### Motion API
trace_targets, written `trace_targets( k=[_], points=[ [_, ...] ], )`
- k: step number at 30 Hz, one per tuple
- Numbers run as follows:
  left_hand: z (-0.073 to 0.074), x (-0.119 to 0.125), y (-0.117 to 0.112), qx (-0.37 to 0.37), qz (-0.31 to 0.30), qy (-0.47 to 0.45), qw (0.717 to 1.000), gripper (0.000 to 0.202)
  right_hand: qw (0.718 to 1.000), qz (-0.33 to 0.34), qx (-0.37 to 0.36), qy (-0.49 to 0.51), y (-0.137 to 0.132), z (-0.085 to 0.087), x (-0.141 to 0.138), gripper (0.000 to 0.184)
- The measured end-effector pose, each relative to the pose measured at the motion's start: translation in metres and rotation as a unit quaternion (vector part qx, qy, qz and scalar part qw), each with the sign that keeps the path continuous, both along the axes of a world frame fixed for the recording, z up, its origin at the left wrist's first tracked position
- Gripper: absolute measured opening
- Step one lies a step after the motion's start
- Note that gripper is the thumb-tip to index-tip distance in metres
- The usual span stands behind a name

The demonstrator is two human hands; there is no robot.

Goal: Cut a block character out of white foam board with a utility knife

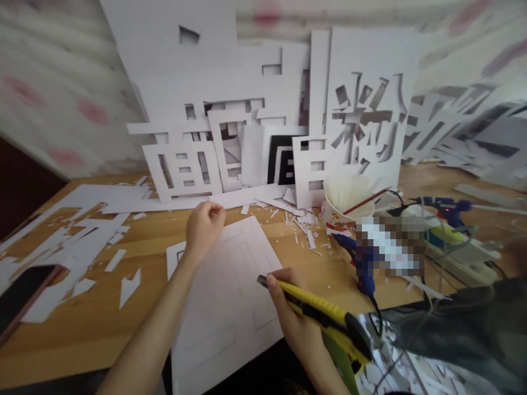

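Observation:
A white foam board sheet (230,307) with faint drawn outlines lies on the wooden table (82,323) in front of me. My right hand (294,315) is closed around a yellow utility knife (325,315), whose blade tip touches the sheet near its right edge. My left hand (203,227) rests at the sheet's far edge with its fingers curled, pressing the board down; nothing shows inside them.
Cut-out white character boards (230,126) lean against the wall at the back. Paper scraps (300,222) litter the table. A cup of sticks (348,206), a blue glue gun (360,263) and cables lie to the right. A dark phone (22,296) sits at the left edge.

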State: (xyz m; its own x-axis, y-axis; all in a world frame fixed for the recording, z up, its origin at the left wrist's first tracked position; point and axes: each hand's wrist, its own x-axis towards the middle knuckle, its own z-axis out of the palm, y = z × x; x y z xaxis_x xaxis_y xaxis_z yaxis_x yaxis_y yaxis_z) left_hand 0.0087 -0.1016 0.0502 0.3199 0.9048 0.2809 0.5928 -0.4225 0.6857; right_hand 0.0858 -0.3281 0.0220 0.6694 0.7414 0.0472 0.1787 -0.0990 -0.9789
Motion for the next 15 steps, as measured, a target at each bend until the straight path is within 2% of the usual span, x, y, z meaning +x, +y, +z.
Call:
trace_targets(
  k=[1, 3, 6, 9, 12, 14, 15],
  points=[
    [-0.007, 0.012, 0.014, -0.014, -0.007, 0.056, 0.998, 0.015, 0.999, 0.001, -0.023, -0.036, -0.003, -0.002, 0.003, 0.031],
    [-0.02, 0.036, 0.028, -0.022, -0.039, 0.142, 0.989, 0.028, 0.996, 0.008, -0.052, -0.068, -0.009, -0.004, 0.012, 0.032],
    [-0.038, 0.061, 0.022, -0.019, -0.058, 0.229, 0.971, 0.045, 0.995, -0.005, -0.049, -0.09, -0.017, -0.002, 0.028, 0.035],
    [-0.048, 0.069, 0.008, -0.003, -0.062, 0.243, 0.968, 0.049, 0.993, -0.028, -0.04, -0.112, -0.014, 0.001, 0.044, 0.032],
    [-0.049, 0.066, 0.007, -0.033, -0.071, 0.224, 0.971, 0.055, 0.986, -0.043, -0.015, -0.158, 0.008, 0.004, 0.053, 0.029],
    [-0.045, 0.06, 0.014, -0.084, -0.109, 0.196, 0.971, 0.053, 0.978, -0.062, 0.014, -0.2, 0.031, 0.003, 0.055, 0.027],
    [-0.043, 0.057, 0.019, -0.114, -0.151, 0.175, 0.966, 0.047, 0.968, -0.093, 0.04, -0.23, 0.044, 0.001, 0.055, 0.025]
  ],
)
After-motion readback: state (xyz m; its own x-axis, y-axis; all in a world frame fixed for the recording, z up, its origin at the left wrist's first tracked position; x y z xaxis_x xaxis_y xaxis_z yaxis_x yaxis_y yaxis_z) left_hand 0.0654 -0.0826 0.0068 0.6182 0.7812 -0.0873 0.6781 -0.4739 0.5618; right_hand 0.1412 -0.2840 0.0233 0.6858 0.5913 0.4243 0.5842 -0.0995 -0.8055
